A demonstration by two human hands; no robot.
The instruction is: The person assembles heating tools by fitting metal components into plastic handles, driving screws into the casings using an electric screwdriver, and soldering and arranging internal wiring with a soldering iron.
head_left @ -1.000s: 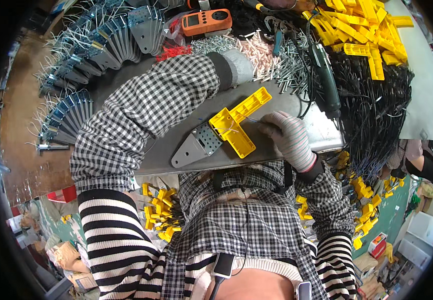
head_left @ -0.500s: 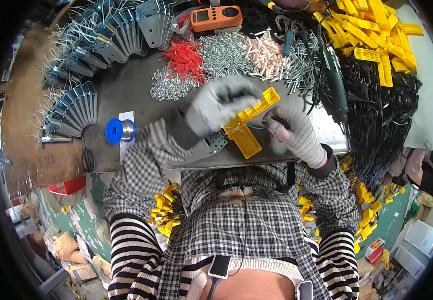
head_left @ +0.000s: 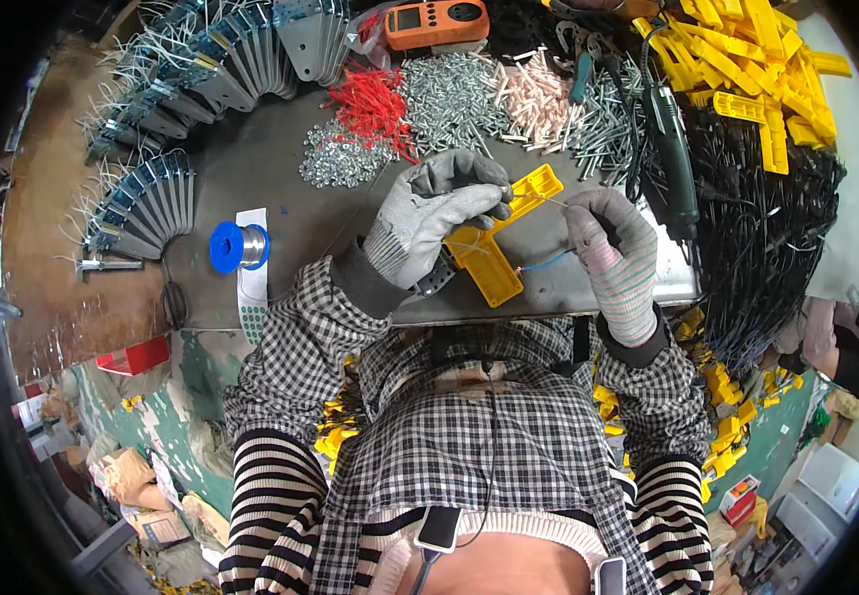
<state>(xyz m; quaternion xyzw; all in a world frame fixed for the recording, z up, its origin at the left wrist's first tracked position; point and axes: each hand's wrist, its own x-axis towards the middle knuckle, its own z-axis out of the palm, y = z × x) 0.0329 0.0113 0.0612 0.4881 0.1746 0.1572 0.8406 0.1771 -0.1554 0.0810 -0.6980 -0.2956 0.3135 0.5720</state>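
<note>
A yellow plastic housing (head_left: 492, 273), with a long body and a side arm, lies at the table's near edge. My left hand (head_left: 436, 210), in a grey glove, is over its left side, fingers closed at the tips on a thin pale wire (head_left: 540, 198). That wire runs across to my right hand (head_left: 616, 253), whose thumb and forefinger pinch its other end. A blue wire (head_left: 548, 263) reaches from the housing toward the right palm. Beneath the left hand, part of a perforated metal bracket (head_left: 437, 275) shows; the rest is hidden.
A blue spool of solder wire (head_left: 239, 248) stands left. Metal brackets with white wires (head_left: 142, 213) fan out beyond it. Behind are piles of nuts (head_left: 340, 157), red parts (head_left: 370, 109) and screws (head_left: 454, 104). A power screwdriver (head_left: 669, 164), black cables (head_left: 756, 228) and yellow housings (head_left: 746, 59) lie right.
My right hand has drawn back to the right from the housing, and a wire now spans both hands. My left hand, blurred before, has settled with its fingers closed.
</note>
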